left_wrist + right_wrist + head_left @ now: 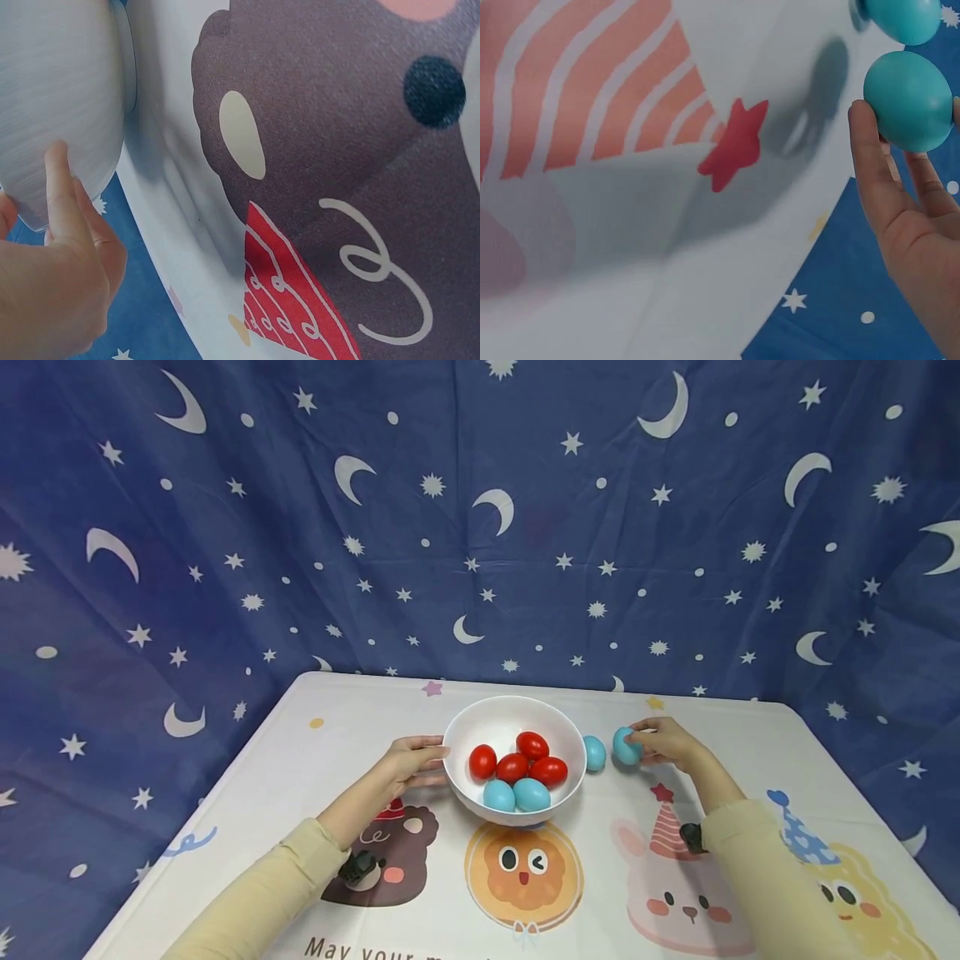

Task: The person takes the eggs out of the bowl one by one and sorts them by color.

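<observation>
The bowl [495, 714] stands upright on the white table [352, 718], near its far edge. The left hand [405, 770] holds the bowl at its side: the thumb is at the rim, and the other fingers lie along the outer wall. Inside the bowl are four red eggs [512, 768], and in front of them two blue eggs [498, 797], side by side.

The right hand [666, 743] grasps one more blue egg, the held egg [626, 746], with the tips of the fingers, to the right of the bowl. Whether this egg touches the table, I cannot tell. Between it and the bowl lies the loose egg [595, 753], also blue, so it is in the direct way; it is just beside the bowl.

On the table are printed a bear [412, 864], a round face [522, 881] in front of the bowl, and a rabbit [678, 893]. The left sleeve [262, 889] partly covers the bear. Behind the table hangs a blue curtain [450, 568] with white moons and stars.
</observation>
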### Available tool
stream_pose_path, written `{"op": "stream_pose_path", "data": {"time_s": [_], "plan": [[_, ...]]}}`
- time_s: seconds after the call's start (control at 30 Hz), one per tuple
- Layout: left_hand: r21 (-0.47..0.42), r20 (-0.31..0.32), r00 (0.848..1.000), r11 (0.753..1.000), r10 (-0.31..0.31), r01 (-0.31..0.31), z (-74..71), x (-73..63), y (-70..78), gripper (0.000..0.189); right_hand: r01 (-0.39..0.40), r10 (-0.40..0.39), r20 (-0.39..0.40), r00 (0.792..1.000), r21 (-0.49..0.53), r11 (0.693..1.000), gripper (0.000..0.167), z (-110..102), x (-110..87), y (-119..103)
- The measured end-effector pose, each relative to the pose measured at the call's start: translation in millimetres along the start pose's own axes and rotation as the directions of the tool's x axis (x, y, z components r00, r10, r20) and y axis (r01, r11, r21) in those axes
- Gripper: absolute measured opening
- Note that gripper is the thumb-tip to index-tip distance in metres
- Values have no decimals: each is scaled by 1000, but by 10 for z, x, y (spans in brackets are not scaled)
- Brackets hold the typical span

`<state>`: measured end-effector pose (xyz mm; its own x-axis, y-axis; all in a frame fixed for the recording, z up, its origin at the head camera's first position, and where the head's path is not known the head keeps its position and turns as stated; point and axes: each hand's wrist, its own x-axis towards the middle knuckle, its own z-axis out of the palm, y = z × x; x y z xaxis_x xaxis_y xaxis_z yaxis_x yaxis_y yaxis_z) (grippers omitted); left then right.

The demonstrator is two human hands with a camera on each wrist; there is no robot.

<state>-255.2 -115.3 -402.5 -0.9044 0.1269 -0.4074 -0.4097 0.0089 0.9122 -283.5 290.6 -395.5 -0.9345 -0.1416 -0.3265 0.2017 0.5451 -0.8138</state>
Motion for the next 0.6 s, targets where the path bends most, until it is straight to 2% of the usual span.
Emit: {"op": "stream_pose_path", "data": {"time_s": [0.33, 0.6], "plan": [[4, -6, 1000, 1000, 3, -3, -7, 9, -20, 48, -49, 49, 14, 999, 4, 999, 54, 59, 142, 80], [0, -2, 1000, 1000, 6, -6, -4, 23, -22, 48, -94, 94, 30, 995, -3, 996, 49, 95, 142, 73]]}}
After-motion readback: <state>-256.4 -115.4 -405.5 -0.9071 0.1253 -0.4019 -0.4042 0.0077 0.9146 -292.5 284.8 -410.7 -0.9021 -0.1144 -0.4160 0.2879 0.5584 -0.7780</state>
